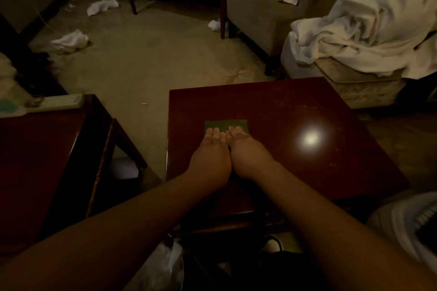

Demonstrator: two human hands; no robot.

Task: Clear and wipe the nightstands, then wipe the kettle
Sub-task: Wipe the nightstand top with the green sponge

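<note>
Nightstand (272, 106): both hands (227, 151) press green cloth (224, 125)

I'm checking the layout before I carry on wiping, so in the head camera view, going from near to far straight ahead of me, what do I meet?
Left hand and right hand side by side, flat on the green cloth → far part of the dark red nightstand → bare floor → armchair with white cloths on its seat.
</note>
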